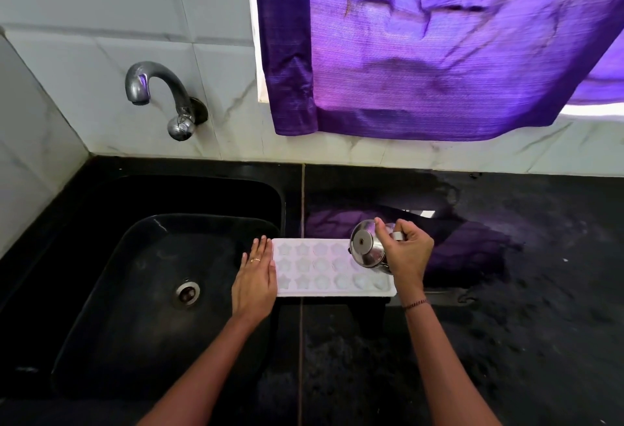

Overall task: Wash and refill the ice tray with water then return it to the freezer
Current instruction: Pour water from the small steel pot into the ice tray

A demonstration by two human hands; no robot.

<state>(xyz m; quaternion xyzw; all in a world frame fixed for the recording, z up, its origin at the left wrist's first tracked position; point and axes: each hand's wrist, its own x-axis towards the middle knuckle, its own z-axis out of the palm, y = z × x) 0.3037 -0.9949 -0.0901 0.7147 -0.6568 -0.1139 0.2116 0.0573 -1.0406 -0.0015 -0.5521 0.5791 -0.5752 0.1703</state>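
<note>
A white ice tray (317, 270) with star and heart shaped cells lies flat on the black counter just right of the sink. My left hand (255, 282) rests with straight fingers against the tray's left end. My right hand (407, 253) grips a small steel vessel (366, 248), tilted on its side over the tray's right cells, its base facing left. The far right cells are partly hidden by the vessel and hand.
A black sink (101, 290) with a steel drain (186, 292) fills the left. A steel tap (162, 98) juts from the tiled wall above it. A purple curtain (439, 47) hangs at the back. The black counter (506, 324) stretches right and looks wet.
</note>
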